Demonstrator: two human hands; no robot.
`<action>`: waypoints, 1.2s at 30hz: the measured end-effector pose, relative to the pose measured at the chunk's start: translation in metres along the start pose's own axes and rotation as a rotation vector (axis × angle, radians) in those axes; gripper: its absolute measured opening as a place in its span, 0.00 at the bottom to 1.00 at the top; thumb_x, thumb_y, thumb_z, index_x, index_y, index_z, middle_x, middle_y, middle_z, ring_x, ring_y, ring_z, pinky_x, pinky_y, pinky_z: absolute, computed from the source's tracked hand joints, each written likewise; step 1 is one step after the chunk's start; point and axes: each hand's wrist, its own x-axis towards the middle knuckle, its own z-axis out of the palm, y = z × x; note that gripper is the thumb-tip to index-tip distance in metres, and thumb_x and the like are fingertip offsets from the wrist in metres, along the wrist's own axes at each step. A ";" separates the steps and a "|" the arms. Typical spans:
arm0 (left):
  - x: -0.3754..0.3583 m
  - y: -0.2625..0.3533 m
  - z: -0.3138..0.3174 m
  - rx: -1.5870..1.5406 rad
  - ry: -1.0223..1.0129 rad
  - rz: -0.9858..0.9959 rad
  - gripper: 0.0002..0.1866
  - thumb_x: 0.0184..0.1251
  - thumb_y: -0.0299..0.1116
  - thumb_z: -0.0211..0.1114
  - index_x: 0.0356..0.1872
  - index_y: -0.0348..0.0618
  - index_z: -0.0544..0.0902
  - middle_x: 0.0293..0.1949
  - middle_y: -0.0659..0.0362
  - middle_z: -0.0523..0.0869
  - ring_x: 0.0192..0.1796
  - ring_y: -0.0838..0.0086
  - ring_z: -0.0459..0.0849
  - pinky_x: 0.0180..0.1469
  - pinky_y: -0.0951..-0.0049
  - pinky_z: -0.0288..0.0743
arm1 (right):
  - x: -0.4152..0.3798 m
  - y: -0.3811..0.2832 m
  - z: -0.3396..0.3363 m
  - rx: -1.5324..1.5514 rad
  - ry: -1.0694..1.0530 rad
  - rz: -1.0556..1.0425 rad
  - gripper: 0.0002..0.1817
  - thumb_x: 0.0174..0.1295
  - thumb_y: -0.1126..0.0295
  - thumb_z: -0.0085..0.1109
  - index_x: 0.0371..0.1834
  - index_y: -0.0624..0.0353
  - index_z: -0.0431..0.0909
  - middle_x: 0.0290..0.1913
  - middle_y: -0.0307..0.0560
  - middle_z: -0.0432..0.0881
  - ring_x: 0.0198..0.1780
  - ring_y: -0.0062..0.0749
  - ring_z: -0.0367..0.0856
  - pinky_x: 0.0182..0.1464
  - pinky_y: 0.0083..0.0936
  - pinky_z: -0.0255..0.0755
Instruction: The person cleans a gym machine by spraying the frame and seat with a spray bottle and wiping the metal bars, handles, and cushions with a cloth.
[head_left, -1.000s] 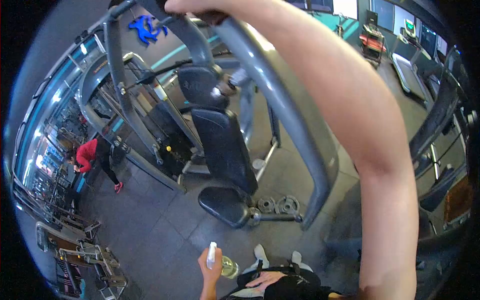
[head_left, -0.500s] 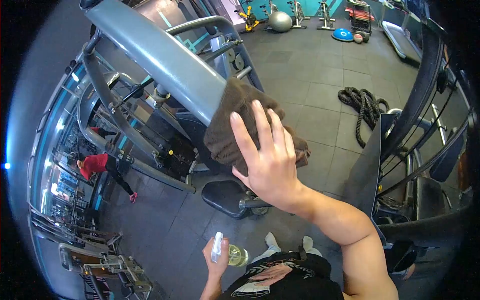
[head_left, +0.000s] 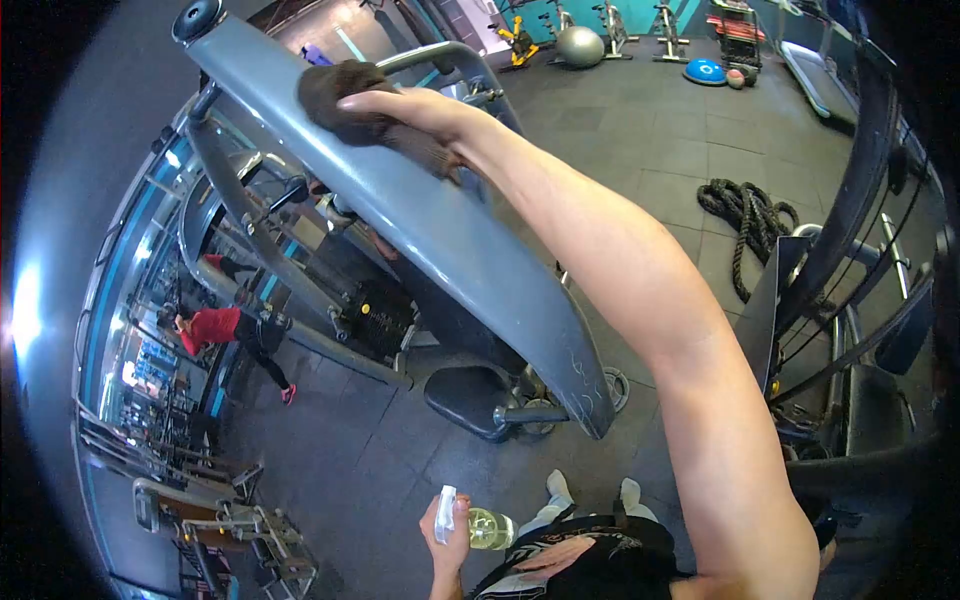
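Note:
My right hand (head_left: pixel 415 112) is stretched far forward, its fingers closed over a dark brown cloth (head_left: pixel 345 105). The cloth lies against the upper part of a long grey-blue machine beam (head_left: pixel 440 235), which slants across the view and has scratches near its lower end. Low in the view, my left hand (head_left: pixel 448 535) is wrapped around the neck of a spray bottle (head_left: pixel 490 530) with a white trigger head and clear, yellowish liquid inside. The bottle is tilted on its side, apart from the machine.
A black padded seat (head_left: pixel 468 402) sits below the beam. To the right lie a coiled black rope (head_left: pixel 745 220) and another cable machine (head_left: pixel 830 300). A person in a red top (head_left: pixel 215 328) is at the left. A silver exercise ball (head_left: pixel 580 47) and blue balance dome (head_left: pixel 705 71) stand behind.
My right hand has slid the cloth up and leftward along the beam, from its lower end toward its top. The left hand still holds the spray bottle.

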 end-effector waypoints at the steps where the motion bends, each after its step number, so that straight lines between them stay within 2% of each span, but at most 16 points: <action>1: -0.004 -0.002 -0.002 -0.017 0.009 -0.020 0.17 0.71 0.41 0.63 0.35 0.33 0.83 0.29 0.57 0.85 0.34 0.75 0.85 0.38 0.74 0.77 | -0.006 0.012 -0.002 0.154 0.001 0.042 0.38 0.59 0.48 0.69 0.65 0.65 0.73 0.60 0.51 0.80 0.55 0.32 0.81 0.61 0.27 0.74; 5: -0.015 0.000 0.002 -0.057 0.063 -0.019 0.12 0.69 0.34 0.63 0.31 0.35 0.83 0.25 0.59 0.81 0.28 0.79 0.77 0.31 0.74 0.69 | -0.092 0.058 -0.011 0.335 0.149 0.200 0.37 0.61 0.46 0.66 0.64 0.63 0.73 0.59 0.51 0.80 0.56 0.32 0.80 0.60 0.31 0.74; 11: -0.017 0.008 0.008 -0.047 0.046 0.094 0.11 0.68 0.33 0.62 0.29 0.35 0.82 0.24 0.58 0.80 0.27 0.73 0.78 0.30 0.69 0.70 | -0.231 0.040 -0.005 -0.263 0.145 0.021 0.39 0.55 0.58 0.73 0.66 0.67 0.68 0.59 0.50 0.80 0.61 0.31 0.76 0.66 0.31 0.68; 14: -0.001 0.015 0.020 -0.103 -0.024 0.136 0.07 0.64 0.29 0.64 0.28 0.36 0.81 0.23 0.55 0.78 0.25 0.68 0.78 0.29 0.66 0.69 | -0.218 0.016 0.033 -0.494 0.332 0.051 0.41 0.53 0.58 0.75 0.66 0.69 0.68 0.61 0.52 0.78 0.63 0.32 0.76 0.66 0.33 0.68; 17: 0.037 0.063 0.025 -0.061 -0.136 0.292 0.11 0.69 0.35 0.64 0.30 0.37 0.80 0.23 0.55 0.78 0.26 0.68 0.77 0.29 0.66 0.70 | -0.152 -0.007 0.050 -1.308 0.400 -0.155 0.53 0.42 0.42 0.75 0.65 0.70 0.65 0.53 0.66 0.79 0.57 0.58 0.79 0.62 0.44 0.72; 18: 0.051 0.078 0.029 -0.193 -0.148 0.334 0.14 0.69 0.41 0.64 0.33 0.38 0.83 0.23 0.60 0.78 0.26 0.78 0.76 0.28 0.72 0.68 | -0.124 -0.017 0.058 -1.439 0.392 -0.172 0.52 0.44 0.42 0.73 0.64 0.70 0.65 0.53 0.67 0.78 0.56 0.61 0.78 0.61 0.46 0.72; 20: 0.078 0.095 0.036 -0.286 -0.225 0.413 0.11 0.70 0.35 0.61 0.34 0.37 0.82 0.27 0.59 0.80 0.30 0.78 0.77 0.32 0.75 0.69 | -0.069 -0.040 0.075 -1.623 0.401 -0.107 0.45 0.47 0.51 0.71 0.63 0.70 0.66 0.58 0.70 0.75 0.58 0.63 0.76 0.63 0.46 0.71; 21: 0.089 0.109 0.042 -0.362 -0.170 0.443 0.10 0.67 0.34 0.64 0.31 0.36 0.80 0.24 0.55 0.77 0.27 0.66 0.78 0.31 0.66 0.70 | -0.055 -0.065 0.116 -1.567 0.363 -0.096 0.29 0.50 0.56 0.67 0.51 0.66 0.78 0.46 0.65 0.84 0.50 0.55 0.84 0.54 0.43 0.77; 22: 0.101 0.118 0.043 -0.388 -0.193 0.485 0.09 0.67 0.33 0.63 0.31 0.36 0.81 0.25 0.55 0.78 0.27 0.65 0.78 0.31 0.66 0.70 | -0.040 -0.058 0.114 -1.706 0.454 -0.196 0.26 0.50 0.56 0.66 0.44 0.69 0.81 0.41 0.64 0.85 0.46 0.53 0.86 0.52 0.41 0.78; 24: 0.121 0.127 0.053 -0.486 -0.158 0.609 0.10 0.68 0.32 0.63 0.30 0.36 0.80 0.24 0.55 0.77 0.26 0.65 0.77 0.31 0.67 0.70 | -0.043 -0.063 0.132 -1.721 0.397 -0.002 0.35 0.51 0.55 0.66 0.57 0.73 0.73 0.49 0.70 0.82 0.52 0.56 0.83 0.55 0.41 0.76; 27: 0.144 0.120 0.062 -0.651 -0.280 0.605 0.10 0.67 0.32 0.63 0.31 0.35 0.80 0.25 0.54 0.78 0.26 0.67 0.77 0.31 0.68 0.70 | -0.072 -0.040 0.101 -1.961 0.311 0.011 0.39 0.49 0.53 0.75 0.59 0.67 0.73 0.50 0.60 0.84 0.55 0.45 0.83 0.59 0.33 0.74; 28: 0.149 0.115 0.067 -0.673 -0.337 0.610 0.10 0.66 0.32 0.63 0.32 0.34 0.81 0.26 0.54 0.79 0.26 0.67 0.77 0.32 0.69 0.70 | -0.098 -0.028 0.094 -1.998 0.290 -0.212 0.36 0.51 0.58 0.74 0.60 0.67 0.73 0.52 0.58 0.83 0.55 0.41 0.83 0.60 0.33 0.73; 30: 0.165 0.114 0.072 -0.812 -0.417 0.585 0.10 0.67 0.31 0.63 0.31 0.34 0.80 0.25 0.54 0.78 0.25 0.68 0.75 0.31 0.68 0.68 | -0.142 -0.017 0.085 -1.908 0.267 -0.330 0.35 0.51 0.68 0.72 0.63 0.68 0.69 0.54 0.57 0.81 0.56 0.43 0.81 0.62 0.35 0.71; 32: 0.179 0.118 0.080 -0.995 -0.482 0.564 0.10 0.67 0.31 0.63 0.30 0.33 0.79 0.22 0.55 0.74 0.23 0.68 0.72 0.29 0.66 0.65 | -0.136 -0.026 0.077 -1.686 0.253 -0.175 0.36 0.51 0.74 0.71 0.65 0.69 0.66 0.57 0.55 0.79 0.58 0.39 0.79 0.63 0.34 0.70; 34: 0.191 0.129 0.083 -1.057 -0.521 0.575 0.12 0.68 0.32 0.64 0.28 0.34 0.78 0.20 0.53 0.75 0.22 0.65 0.73 0.28 0.64 0.65 | -0.094 -0.049 0.102 -1.647 0.386 0.142 0.35 0.53 0.67 0.71 0.64 0.68 0.69 0.59 0.56 0.78 0.59 0.40 0.78 0.64 0.36 0.69; 36: 0.202 0.133 0.087 -1.125 -0.485 0.650 0.13 0.68 0.34 0.65 0.27 0.35 0.79 0.20 0.51 0.76 0.21 0.62 0.75 0.27 0.63 0.66 | -0.059 -0.059 0.112 -1.673 0.519 0.201 0.27 0.57 0.62 0.69 0.56 0.66 0.77 0.49 0.50 0.81 0.49 0.35 0.80 0.53 0.31 0.73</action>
